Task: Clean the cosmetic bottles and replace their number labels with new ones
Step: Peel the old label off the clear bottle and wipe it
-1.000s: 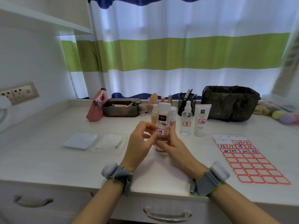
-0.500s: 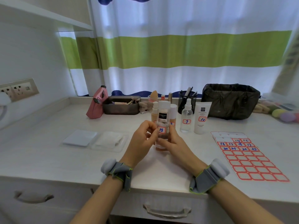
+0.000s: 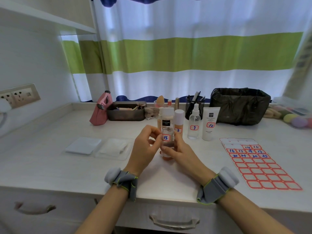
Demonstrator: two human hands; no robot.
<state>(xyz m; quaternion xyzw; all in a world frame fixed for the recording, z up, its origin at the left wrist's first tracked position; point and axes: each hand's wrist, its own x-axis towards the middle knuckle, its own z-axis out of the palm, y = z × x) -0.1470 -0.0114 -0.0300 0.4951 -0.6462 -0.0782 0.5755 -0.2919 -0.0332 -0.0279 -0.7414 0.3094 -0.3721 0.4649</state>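
White desk (image 3: 50, 149) under a green-striped curtain, and a clear bottle (image 3: 167, 132) stands upright near the front middle with a red-bordered label (image 3: 166, 137) reading 13 on its face. The right hand (image 3: 179, 151) curls around the bottle's lower half to steady it, while the left hand (image 3: 145, 147) pinches at the label's left edge with fingertips. Looks like the sticker is being pressed on, so I'd smooth from the centre outward and run a thumb along the corners so nothing lifts on the curve. Keep the base planted, that bottle's tall and tippy. The sheet of labels (image 3: 258, 164) lies off to the right, and the wipes (image 3: 113, 147) to the left.
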